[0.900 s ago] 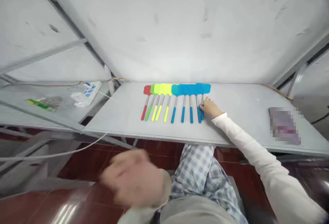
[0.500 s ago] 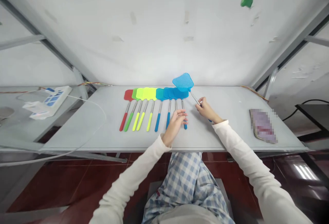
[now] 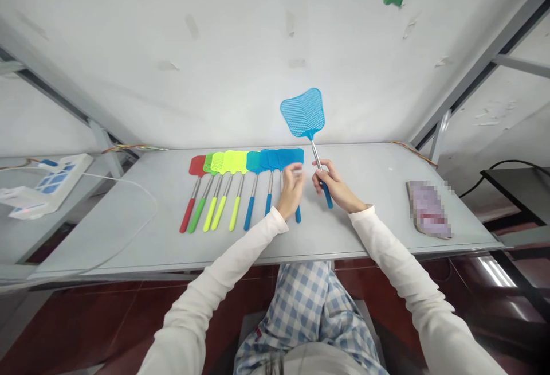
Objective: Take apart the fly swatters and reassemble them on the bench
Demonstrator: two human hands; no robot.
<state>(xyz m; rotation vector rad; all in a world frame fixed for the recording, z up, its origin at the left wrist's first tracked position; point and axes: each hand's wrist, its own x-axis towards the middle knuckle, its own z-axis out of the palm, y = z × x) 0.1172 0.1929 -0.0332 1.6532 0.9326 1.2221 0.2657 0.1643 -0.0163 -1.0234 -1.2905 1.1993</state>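
My right hand [image 3: 337, 186] is wrapped round the handle of a blue fly swatter [image 3: 304, 113], its mesh head raised above the table. To the left of it, my left hand [image 3: 294, 190] hovers over the blue swatters with loosely bent fingers and nothing in them. Beneath it lie several blue fly swatters [image 3: 249, 213], heads overlapping; my hand and sleeve partly hide some of them. Further left in the same row are several yellow swatters [image 3: 220, 213], a green swatter [image 3: 197, 215] and a red swatter [image 3: 188, 214], handles toward me.
The grey table [image 3: 141, 237] stands against a white wall. A flat pouch-like object [image 3: 429, 209], blurred out, lies at the right. On the left, a white power strip [image 3: 55, 183] has a white cable [image 3: 148, 191] looping across the table. A black surface [image 3: 515, 186] stands far right.
The blue swatter in my right hand has swung more upright and higher. My left hand stays near the blue row with its fingers raised. The whole view has shifted slightly.
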